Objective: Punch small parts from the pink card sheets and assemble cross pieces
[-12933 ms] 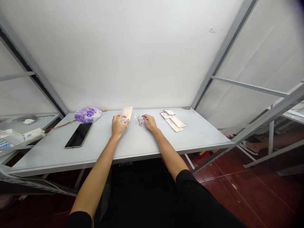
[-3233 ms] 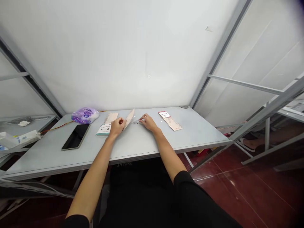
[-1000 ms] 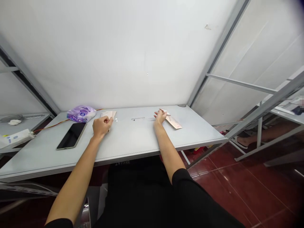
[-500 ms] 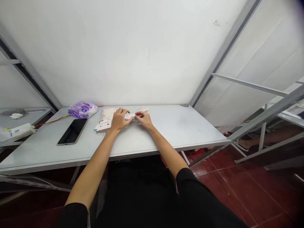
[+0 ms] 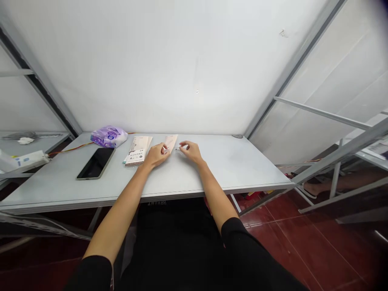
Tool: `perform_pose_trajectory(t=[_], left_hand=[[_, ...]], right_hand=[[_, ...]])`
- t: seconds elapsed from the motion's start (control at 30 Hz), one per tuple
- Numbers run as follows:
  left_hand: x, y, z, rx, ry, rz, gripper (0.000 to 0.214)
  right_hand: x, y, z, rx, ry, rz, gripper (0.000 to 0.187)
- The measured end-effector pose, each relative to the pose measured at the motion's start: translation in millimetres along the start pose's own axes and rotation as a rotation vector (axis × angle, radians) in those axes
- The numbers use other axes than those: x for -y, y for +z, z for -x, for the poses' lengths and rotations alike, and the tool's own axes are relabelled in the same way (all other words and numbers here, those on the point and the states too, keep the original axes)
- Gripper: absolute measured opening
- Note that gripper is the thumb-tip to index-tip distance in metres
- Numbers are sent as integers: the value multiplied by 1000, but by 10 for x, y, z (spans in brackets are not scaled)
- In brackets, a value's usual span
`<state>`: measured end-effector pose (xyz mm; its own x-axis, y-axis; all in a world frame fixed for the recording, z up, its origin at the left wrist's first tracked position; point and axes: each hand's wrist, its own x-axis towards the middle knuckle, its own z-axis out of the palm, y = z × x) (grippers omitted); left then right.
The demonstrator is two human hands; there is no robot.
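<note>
My left hand (image 5: pixel 155 155) rests on the grey table (image 5: pixel 236 169) with its fingers curled on the near end of a beige paper packet (image 5: pixel 170 142), which is tilted up. My right hand (image 5: pixel 191 151) sits just right of the packet, its fingertips pinched on a small clear, silvery item (image 5: pixel 178 148) too small to name. A stack of similar beige packets (image 5: pixel 138 150) with printed labels lies flat just left of my left hand.
A black phone (image 5: pixel 96 163) lies face up at the left. Behind it sits a purple tissue pack (image 5: pixel 109 136) with an orange cable (image 5: pixel 71 150) running left. A side shelf holds a white power strip (image 5: pixel 26 159). Metal frame bars (image 5: pixel 333 155) stand to the right.
The packets at the table's right are gone and a stack has grown at the left. My right hand fetched a packet from the right; both hands now work on it at the centre.
</note>
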<state>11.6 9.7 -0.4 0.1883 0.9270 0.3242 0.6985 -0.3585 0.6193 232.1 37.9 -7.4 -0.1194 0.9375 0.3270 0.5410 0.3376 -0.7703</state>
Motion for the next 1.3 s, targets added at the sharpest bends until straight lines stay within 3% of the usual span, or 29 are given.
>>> perform_pose_trajectory(t=[0.17, 0.27, 0.4, 0.8, 1.3], left_hand=[[69, -43, -19, -88, -105, 44, 24], [87, -47, -20, -101, -111, 70, 23], [74, -48, -11, -118, -108, 75, 22], [107, -63, -42, -138, -115, 106, 28], [125, -58, -49, -126, -109, 115, 32]], right_hand=[[-146, -68, -33, 167, -1, 245, 27], [-160, -34, -38, 161, 11, 250, 12], [-140, -1, -18, 172, 0, 298, 13], [-171, 67, 4, 47, 55, 404, 15], [-182, 70, 15, -7, 61, 354, 14]])
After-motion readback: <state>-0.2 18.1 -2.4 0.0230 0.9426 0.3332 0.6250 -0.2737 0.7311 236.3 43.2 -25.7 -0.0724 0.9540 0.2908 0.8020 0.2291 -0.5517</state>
